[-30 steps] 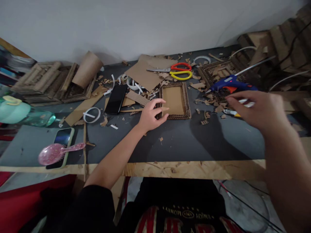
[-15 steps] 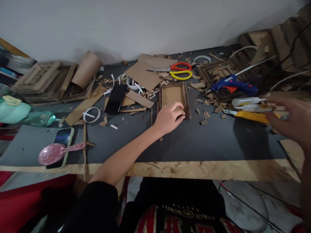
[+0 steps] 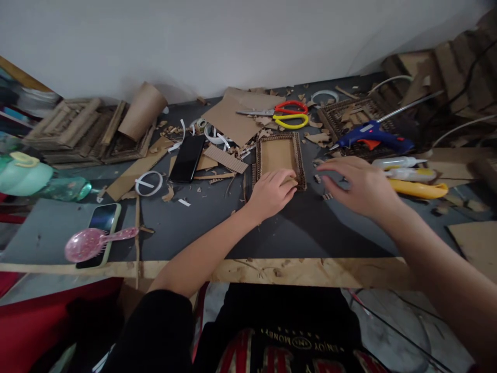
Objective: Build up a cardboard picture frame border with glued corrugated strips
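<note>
Likely a home craft bench, cardboard scraps [image 3: 233,122], scissors [image 3: 285,114], glue gun [image 3: 373,135], plywood-edged table [image 3: 272,269]

A single head-worn camera looks forward and down from close above the cluttered table [image 3: 295,233], its edges seemingly wide-angle warped.

Rough corrugated cardboard frame [image 3: 280,159], matt dark tabletop [image 3: 310,228] edged in bare plywood, glossy plastic scissor handles [image 3: 289,114], glossy black phone [image 3: 187,158]

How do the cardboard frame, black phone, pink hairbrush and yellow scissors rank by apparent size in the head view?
1. Cardboard frame.
2. Pink hairbrush, though it lies nearer the camera.
3. Black phone.
4. Yellow scissors, farthest away, so unsure.
</note>
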The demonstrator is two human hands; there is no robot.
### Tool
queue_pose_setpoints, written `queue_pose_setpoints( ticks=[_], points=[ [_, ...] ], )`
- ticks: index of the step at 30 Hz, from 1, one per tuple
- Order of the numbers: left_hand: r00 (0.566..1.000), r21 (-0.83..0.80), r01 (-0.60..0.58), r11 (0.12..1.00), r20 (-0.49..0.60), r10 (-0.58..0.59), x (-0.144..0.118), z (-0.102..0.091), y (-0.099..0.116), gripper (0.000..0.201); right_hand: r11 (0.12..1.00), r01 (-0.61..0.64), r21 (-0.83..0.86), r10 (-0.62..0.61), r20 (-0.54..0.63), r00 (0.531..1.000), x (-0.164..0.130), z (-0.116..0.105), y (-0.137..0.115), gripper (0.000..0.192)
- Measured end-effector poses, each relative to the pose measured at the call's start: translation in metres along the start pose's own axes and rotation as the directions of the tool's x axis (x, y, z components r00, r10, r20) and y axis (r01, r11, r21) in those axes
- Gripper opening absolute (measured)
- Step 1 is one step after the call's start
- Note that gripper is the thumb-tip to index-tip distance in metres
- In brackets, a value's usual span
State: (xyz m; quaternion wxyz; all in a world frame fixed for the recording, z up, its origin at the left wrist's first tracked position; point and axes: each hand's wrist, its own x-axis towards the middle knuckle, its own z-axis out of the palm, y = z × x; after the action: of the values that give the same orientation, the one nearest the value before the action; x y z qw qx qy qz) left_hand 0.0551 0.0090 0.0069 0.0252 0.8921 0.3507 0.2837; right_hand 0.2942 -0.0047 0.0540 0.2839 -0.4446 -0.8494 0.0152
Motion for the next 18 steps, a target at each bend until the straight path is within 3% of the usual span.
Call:
queue_pose_setpoints(
  ticks=[2,4,11,14,18],
  points=[
    [1.0,0.012,-0.006,1.0,0.001,0.006,-0.001,0.0,0.0,0.018,1.0,0.021,-0.013,-0.02,0.042,0.999,0.028,0.013,-0.006,0.024],
    [1.0,0.017,-0.005,1.0,0.0,0.005,-0.001,0.0,-0.001,0.017,0.999,-0.004,-0.035,0.006,0.065,0.998,0.062,0.029,0.005,0.025],
    [0.996,-0.053,0.038,0.998,-0.081,-0.042,0.0,0.005,-0.007,0.016,0.956,-0.217,-0.198,0.249,0.154,0.956,0.187,0.1,0.092,0.033],
    [0.989,-0.091,0.084,0.992,-0.115,-0.095,0.0,0.005,-0.009,0.015,0.94,-0.277,-0.199,0.311,0.164,0.936,0.209,0.119,0.11,0.039],
    [0.986,-0.142,0.108,0.984,-0.109,-0.124,0.001,0.004,-0.011,0.016,0.942,-0.306,-0.139,0.323,0.127,0.938,0.215,0.127,0.119,0.056]
  ],
)
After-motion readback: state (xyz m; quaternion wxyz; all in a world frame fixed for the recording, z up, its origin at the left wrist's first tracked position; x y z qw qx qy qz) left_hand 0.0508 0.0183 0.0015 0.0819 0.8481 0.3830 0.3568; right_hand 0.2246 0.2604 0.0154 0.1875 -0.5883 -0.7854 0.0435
